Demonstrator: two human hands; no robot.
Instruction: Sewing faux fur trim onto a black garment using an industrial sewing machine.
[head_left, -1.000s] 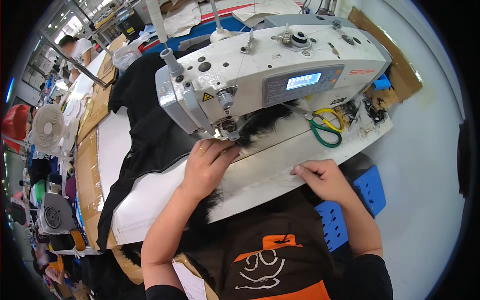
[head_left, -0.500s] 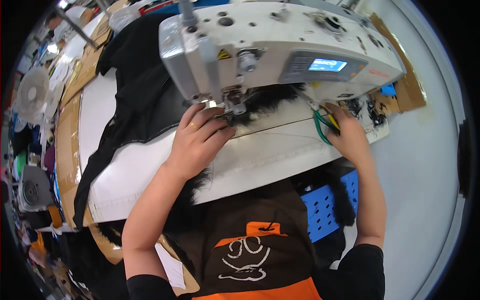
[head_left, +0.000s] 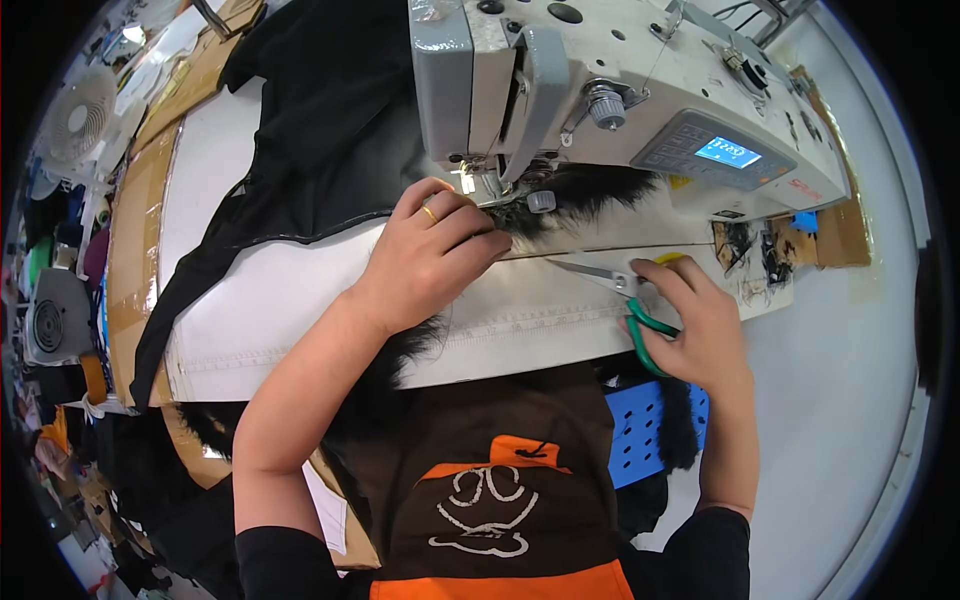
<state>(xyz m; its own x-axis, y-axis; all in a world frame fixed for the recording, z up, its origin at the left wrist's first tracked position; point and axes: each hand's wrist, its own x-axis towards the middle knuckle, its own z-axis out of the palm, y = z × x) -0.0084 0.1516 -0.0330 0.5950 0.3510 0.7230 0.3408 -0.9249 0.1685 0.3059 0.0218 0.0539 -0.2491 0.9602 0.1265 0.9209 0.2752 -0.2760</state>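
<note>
Two bare hands are at work at one white sewing machine (head_left: 580, 70); the left hand (head_left: 440, 245), wearing one gold ring (head_left: 429, 213), sits just beside the needle area, its fingers bent and close together over the work; their tips are partly hidden, so I cannot tell whether it grips anything; the right hand (head_left: 690, 315) is curled round the two handles, one green and one yellow, of one pair of scissors (head_left: 625, 284), whose blades point left toward the left hand, apart from it, over the white counter (head_left: 290, 320).

One black cloth (head_left: 340, 130) lies on the counter left of the machine, its near edge running up to the left hand; black fur shows in two stretches there, one (head_left: 600, 195) under the machine's arm and one (head_left: 415, 350) below the left wrist; whether they join I cannot tell; one more fur strip (head_left: 678, 425) hangs by one blue panel (head_left: 632, 430) with rows of holes.

One lit screen (head_left: 728, 152) and one grey knob (head_left: 606, 105) face the person; one brown apron (head_left: 400, 450) bears one orange patch (head_left: 525, 452) and one pale line drawing; one white fan (head_left: 80, 120) and one grey heater-like unit (head_left: 55, 320) stand far left.
</note>
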